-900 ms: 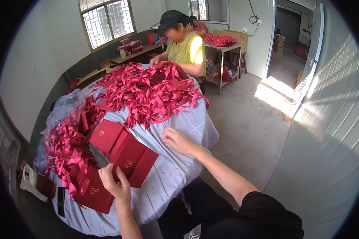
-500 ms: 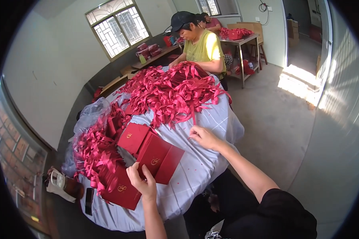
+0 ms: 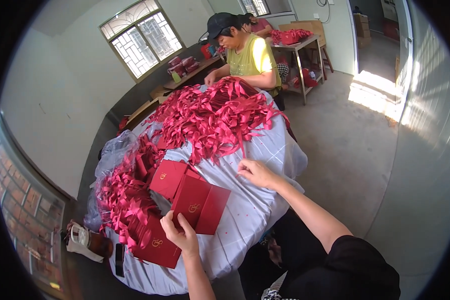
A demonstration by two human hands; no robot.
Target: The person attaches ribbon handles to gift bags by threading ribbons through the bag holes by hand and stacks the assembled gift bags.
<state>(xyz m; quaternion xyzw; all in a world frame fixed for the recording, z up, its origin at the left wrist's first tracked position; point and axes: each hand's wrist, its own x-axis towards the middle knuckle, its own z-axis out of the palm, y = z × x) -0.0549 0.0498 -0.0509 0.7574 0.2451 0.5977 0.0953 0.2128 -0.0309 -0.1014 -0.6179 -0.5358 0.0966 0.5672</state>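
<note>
View shifted, L hand (image 3: 184, 237) holds red box (image 3: 192, 198), R hand (image 3: 257, 175) grip unclear

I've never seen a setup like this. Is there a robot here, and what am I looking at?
No robot: these are a person's own bare hands. A wide fisheye camera worn on the head looks down at them, so straight edges bend. The left hand pinches a red folder with a gold emblem near its lower left corner. The right hand is at the white tablecloth, fingers curled; whether it holds anything is unclear. Also on the table are a big pile of red ribbons, a clear plastic bag and a dark phone. Across from them is a co-worker in yellow.
</note>
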